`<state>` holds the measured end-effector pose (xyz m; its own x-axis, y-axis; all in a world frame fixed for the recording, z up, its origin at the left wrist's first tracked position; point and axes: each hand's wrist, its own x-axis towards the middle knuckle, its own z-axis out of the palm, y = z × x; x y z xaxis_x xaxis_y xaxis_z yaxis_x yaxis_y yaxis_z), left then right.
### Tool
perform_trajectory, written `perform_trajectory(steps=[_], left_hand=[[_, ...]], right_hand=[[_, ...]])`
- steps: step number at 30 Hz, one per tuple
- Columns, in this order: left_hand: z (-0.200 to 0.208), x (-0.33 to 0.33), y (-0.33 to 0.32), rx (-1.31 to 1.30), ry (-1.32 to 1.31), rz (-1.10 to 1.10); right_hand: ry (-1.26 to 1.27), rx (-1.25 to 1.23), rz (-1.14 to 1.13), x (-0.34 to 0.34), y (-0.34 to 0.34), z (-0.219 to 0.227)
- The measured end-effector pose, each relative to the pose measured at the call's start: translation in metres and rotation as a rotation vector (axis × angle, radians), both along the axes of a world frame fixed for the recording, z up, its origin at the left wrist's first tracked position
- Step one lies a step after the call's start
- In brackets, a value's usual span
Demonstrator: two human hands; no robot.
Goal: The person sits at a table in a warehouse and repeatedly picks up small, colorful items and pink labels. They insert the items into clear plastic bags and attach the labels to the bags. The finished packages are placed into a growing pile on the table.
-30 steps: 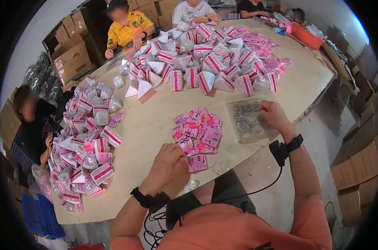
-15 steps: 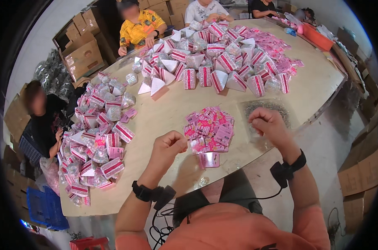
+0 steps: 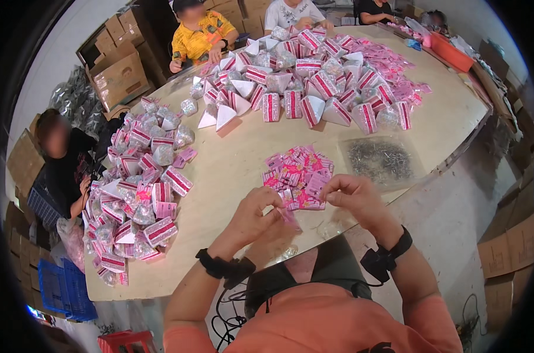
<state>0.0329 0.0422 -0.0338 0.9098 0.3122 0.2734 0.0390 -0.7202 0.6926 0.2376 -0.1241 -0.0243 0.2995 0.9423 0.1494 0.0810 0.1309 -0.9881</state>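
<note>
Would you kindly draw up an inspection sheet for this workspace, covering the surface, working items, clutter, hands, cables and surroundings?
Surface: pale tabletop, its near edge curved.
Working items: pile of pink cards; clear container of small metallic pieces to its right.
Clutter: wrapped wedge-shaped packs heaped at left, with a larger heap at the far side.
Hands: left hand pinches a pink card; right hand is beside the pile, any small item in it too small to tell.
Cables: dark cable looped by the lap, below the left wrist.
Surroundings: cardboard boxes, blue crate, red stool, co-workers around the table.
</note>
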Motion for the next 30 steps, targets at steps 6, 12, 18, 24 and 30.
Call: perform_trajectory(steps=[6, 12, 18, 24, 30], left_hand=[[0.031, -0.004, -0.006, -0.714, 0.021, 0.026], [0.035, -0.01, -0.007, -0.842, 0.0, -0.035], [0.031, -0.012, -0.014, -0.891, 0.016, -0.022], [0.028, -0.008, -0.019, -0.93, 0.023, -0.045], [0.015, -0.007, -0.018, -0.951, 0.029, -0.009]], right_hand=[[0.248, -0.073, 0.119, -0.019, -0.001, 0.017], [0.005, 0.166, 0.034, -0.025, 0.012, 0.004], [0.253, -0.025, 0.056, -0.031, 0.016, 0.004], [0.364, 0.043, 0.039, -0.048, 0.025, -0.011], [0.527, -0.007, 0.091, -0.06, 0.025, -0.018]])
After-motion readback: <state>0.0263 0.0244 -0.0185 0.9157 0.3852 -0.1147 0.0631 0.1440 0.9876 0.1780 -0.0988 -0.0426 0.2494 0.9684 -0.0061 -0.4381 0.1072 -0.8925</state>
